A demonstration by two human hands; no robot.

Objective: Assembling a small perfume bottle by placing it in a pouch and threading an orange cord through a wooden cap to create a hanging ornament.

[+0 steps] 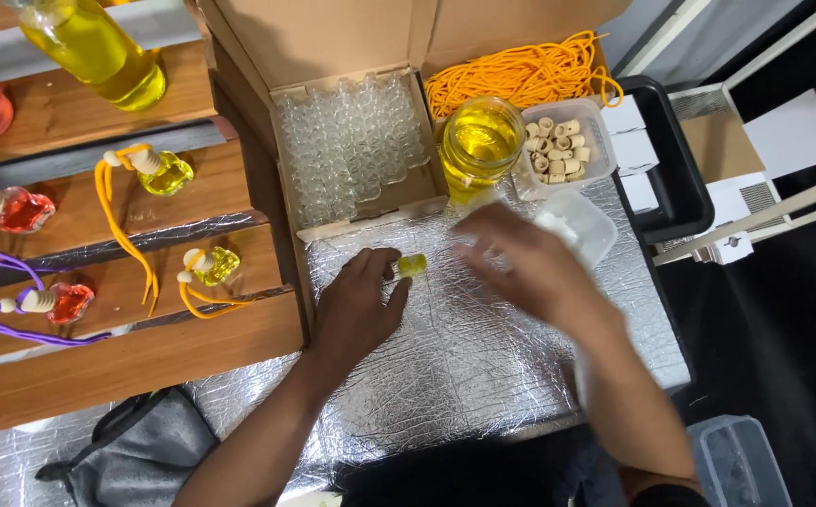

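Note:
My left hand (359,305) rests on the silver foil mat (446,366) and pinches a small glass bottle (413,265) filled with yellow liquid between thumb and fingertips. My right hand (521,263) is blurred with motion just right of that bottle, fingers spread, holding nothing that I can make out. Behind it stands a glass jar of yellow liquid (479,141). A cardboard box (352,150) packed with several empty small glass bottles sits behind my left hand.
A clear tub of wooden caps (560,145) and an empty clear tub (582,225) sit at right, orange cords (521,70) behind. Wooden steps (126,347) at left carry finished yellow and red bottles with cords. A black tray (676,178) lies far right.

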